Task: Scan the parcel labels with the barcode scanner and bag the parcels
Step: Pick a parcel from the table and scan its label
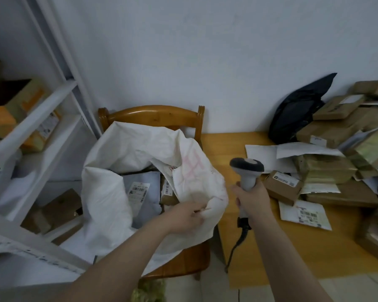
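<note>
Tbl edge: scanner btwn sack, parcels

Dim, flat indoor light with a cool bluish cast over the plain white wall; source out of shot. Shadows soft and faint on the yellow wooden table. No glare; crumpled white woven sack brightest patch, not blown out. Strong wide-angle bending along the white metal shelf rack at left. Soft overall, smeared toward the edges, worst on the pile of brown cardboard parcels at right. Grey-and-white handheld barcode scanner fairly sharp. Print on the white parcel labels unreadable.
</note>
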